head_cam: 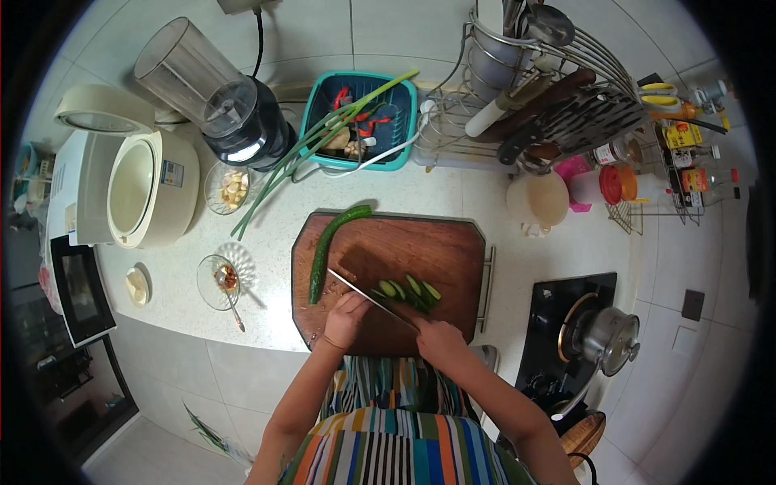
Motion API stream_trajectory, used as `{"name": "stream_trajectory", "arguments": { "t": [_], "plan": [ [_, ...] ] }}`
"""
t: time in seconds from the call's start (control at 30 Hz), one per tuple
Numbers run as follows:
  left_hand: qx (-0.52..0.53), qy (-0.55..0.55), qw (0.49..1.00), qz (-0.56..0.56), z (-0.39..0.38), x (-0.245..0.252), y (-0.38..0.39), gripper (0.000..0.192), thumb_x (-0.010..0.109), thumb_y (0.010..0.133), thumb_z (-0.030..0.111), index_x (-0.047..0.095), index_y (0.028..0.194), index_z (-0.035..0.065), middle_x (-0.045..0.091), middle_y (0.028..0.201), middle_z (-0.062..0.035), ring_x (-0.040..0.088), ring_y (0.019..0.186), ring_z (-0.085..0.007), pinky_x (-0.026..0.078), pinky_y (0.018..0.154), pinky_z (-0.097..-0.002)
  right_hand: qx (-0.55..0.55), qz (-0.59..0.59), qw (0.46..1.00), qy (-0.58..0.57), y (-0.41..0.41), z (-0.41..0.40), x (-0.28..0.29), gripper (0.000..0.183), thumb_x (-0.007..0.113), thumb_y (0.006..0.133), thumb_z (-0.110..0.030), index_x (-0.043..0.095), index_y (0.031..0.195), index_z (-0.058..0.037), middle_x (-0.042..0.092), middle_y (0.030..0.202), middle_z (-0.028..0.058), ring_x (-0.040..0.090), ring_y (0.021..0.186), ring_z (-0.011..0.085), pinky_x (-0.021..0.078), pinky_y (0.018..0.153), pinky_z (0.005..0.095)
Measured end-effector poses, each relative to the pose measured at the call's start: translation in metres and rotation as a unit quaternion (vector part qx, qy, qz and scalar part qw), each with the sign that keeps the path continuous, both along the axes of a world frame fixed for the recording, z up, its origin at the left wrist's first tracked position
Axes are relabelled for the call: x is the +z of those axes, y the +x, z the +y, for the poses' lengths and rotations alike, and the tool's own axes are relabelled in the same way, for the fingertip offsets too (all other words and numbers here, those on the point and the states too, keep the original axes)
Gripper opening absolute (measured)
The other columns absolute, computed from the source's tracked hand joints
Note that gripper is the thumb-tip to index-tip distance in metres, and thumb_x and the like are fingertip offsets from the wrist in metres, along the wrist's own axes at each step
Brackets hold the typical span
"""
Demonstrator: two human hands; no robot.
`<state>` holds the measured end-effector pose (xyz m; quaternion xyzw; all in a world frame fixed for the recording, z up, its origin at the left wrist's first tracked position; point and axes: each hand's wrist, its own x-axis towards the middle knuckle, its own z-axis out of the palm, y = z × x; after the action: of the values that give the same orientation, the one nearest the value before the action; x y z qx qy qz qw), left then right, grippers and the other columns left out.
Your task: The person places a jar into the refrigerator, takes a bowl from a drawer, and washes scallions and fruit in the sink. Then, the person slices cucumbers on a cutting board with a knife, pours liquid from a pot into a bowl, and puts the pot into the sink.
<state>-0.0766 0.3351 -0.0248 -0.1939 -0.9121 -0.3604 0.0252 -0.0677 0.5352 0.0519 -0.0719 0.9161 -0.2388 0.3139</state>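
Note:
My right hand (441, 341) grips the handle of a kitchen knife (373, 300), its blade slanting up and left across the wooden cutting board (436, 248). My left hand (344, 318) is at the board's front left, beside the blade, fingers bent downward; whatever lies under them is hidden. Several cucumber slices (417, 291) lie just right of the blade. A curved, uncut-looking cucumber (321, 257) rests along the board's left side, its upper end near the back edge.
Behind the board stands a teal basket (312, 91) with chillies, ginger and scallions (273, 179) across it. Glass bowls (209, 291), a rice cooker (176, 188) and a blender (242, 121) are left. A knife rack (451, 130) and a stove (545, 315) with a pot (606, 339) are right.

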Motion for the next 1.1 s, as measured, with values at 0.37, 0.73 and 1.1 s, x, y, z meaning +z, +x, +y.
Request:
{"name": "stream_trajectory", "arguments": {
  "t": [0.37,0.73,1.1],
  "plan": [
    [0.012,-0.012,1.000,0.004,-0.005,-0.006,0.002,0.024,0.051,0.056,0.001,0.059,0.078,0.0045,0.056,0.086,-0.0067,0.052,0.084,-0.0225,0.044,0.074,-0.0292,-0.003,0.017,0.999,-0.041,0.008,0.006,0.001,0.027,0.045,0.073,-0.012,0.053,0.098,-0.0043,0.055,0.066,0.0205,0.055,0.063,0.0359,0.0454,0.060,0.0434],
    [0.097,0.064,0.993,-0.025,0.003,-0.005,0.000,0.016,0.058,0.067,-0.001,0.054,0.081,0.0054,0.055,0.081,-0.0094,0.054,0.079,-0.0265,0.045,0.069,-0.0320,-0.078,-0.035,0.993,-0.084,-0.003,0.002,-0.024,0.024,0.047,0.073,-0.013,0.055,0.093,-0.0029,0.055,0.067,0.0220,0.054,0.065,0.0365,0.0444,0.061,0.0429],
    [0.070,0.065,0.994,-0.054,0.003,0.006,-0.006,0.019,0.058,0.066,0.001,0.056,0.085,0.0046,0.056,0.082,-0.0089,0.054,0.079,-0.0273,0.042,0.074,-0.0332,-0.091,0.022,0.988,-0.126,0.007,0.008,-0.035,0.021,0.050,0.071,-0.013,0.056,0.086,-0.0002,0.053,0.064,0.0226,0.054,0.064,0.0366,0.0440,0.059,0.0412]
  ]
}}
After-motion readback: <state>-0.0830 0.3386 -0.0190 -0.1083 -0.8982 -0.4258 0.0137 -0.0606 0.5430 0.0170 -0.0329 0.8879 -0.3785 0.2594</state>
